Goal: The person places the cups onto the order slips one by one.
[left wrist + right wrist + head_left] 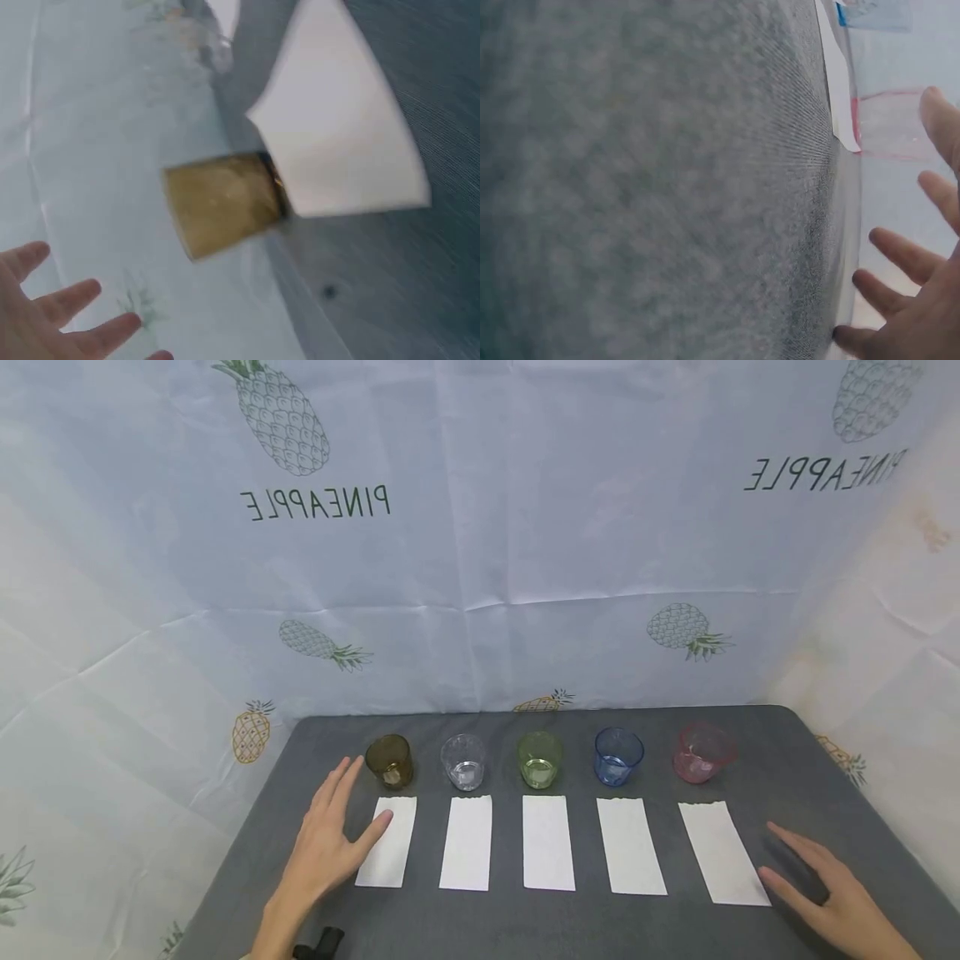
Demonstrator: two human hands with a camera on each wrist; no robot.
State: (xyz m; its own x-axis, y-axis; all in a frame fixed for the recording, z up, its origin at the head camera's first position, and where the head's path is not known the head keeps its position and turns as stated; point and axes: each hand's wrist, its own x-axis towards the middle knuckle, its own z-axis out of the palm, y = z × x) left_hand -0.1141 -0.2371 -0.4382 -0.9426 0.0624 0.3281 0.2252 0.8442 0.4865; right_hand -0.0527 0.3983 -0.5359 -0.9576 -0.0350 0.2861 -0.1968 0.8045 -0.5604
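Observation:
My left hand (326, 839) hovers at the left, fingers spread, beside the amber glass cup (390, 762) and the leftmost white paper strip (387, 843); it holds nothing. To the right, my right hand (832, 889) has its fingers spread next to the rightmost paper strip (723, 853), also holding nothing. Along the back of the table stand a clear cup (463, 762), a green cup (540, 760), a blue cup (618, 757) and a pink cup (703, 753). The left wrist view has the amber cup (221, 202) close up, blurred.
The grey table (487, 931) carries more white strips, one before each cup, such as the middle strip (548, 843). A black object (321, 945) lies by the left forearm. Behind the table hangs a white cloth (480, 543) with pineapple prints.

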